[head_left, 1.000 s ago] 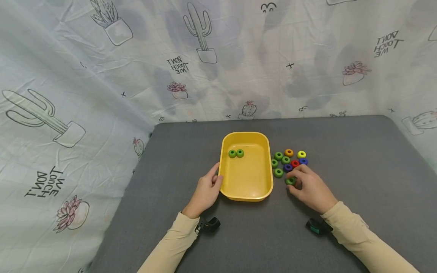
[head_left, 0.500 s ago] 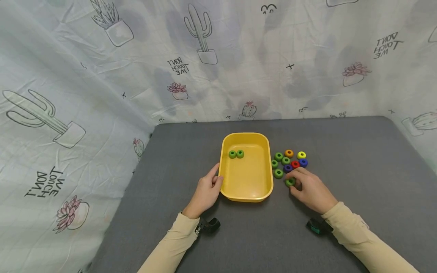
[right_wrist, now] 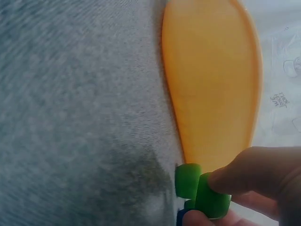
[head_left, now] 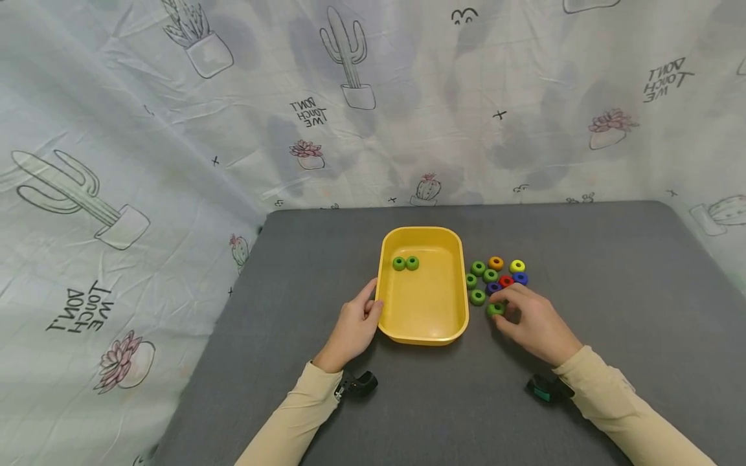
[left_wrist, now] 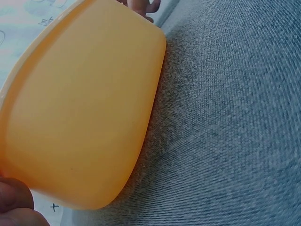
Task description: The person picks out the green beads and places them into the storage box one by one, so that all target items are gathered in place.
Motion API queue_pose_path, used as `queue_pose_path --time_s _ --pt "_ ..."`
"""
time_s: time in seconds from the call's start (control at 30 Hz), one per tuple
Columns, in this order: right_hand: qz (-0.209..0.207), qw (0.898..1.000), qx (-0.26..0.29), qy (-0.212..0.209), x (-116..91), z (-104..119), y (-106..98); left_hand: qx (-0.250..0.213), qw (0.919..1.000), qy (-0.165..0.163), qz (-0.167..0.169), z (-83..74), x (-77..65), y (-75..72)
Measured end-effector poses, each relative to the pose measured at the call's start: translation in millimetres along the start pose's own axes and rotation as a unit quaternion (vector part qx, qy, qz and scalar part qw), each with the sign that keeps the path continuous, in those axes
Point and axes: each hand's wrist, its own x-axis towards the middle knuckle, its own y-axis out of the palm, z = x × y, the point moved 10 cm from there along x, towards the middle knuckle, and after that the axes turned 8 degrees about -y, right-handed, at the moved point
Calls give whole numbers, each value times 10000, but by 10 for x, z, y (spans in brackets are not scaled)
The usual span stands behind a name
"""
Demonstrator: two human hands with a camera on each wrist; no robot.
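A yellow plastic tray (head_left: pixel 424 304) stands on the grey table, with two green ring beads (head_left: pixel 405 263) side by side toward its back left. At the tray's left wall, my left hand (head_left: pixel 352 327) grips the rim; in the left wrist view only its fingertips (left_wrist: pixel 16 202) show by the tray. Right of the tray, my right hand (head_left: pixel 537 323) pinches a green ring bead (head_left: pixel 495 309) between thumb and finger. The right wrist view shows that bead (right_wrist: pixel 212 197) close up, with another green bead (right_wrist: pixel 187 181) behind it.
Beside the tray's right wall lie several more green beads (head_left: pixel 478 268), an orange one (head_left: pixel 496 263), a yellow one (head_left: pixel 517 266), a red one (head_left: pixel 506 281) and two blue ones (head_left: pixel 520 278). A white patterned cloth (head_left: pixel 396 129) hangs behind the table.
The whole head view has shifted slightly. My right hand stays at the same green bead, its fingers adjusting a little, while my left hand and the tray keep their places.
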Motion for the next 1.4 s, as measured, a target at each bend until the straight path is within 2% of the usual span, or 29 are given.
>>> queue_pose_path --time_s 0.37,0.57,0.77,1.07,1.4 --pt "-13 9999 129 -32 75 80 -78 -51 10000 7 4 -7 -15 -7" --pt "-174 9994 234 -161 177 164 -153 -69 10000 -27 64 2 -20 9" --pt "-146 9988 450 -95 365 246 -173 -32 10000 25 21 0 -2 5" --pt "27 9966 820 -99 701 434 -94 -45 10000 39 67 10 -13 9" --pt "156 9965 804 -145 998 530 34 -48 9999 74 75 -17 -16 -2"
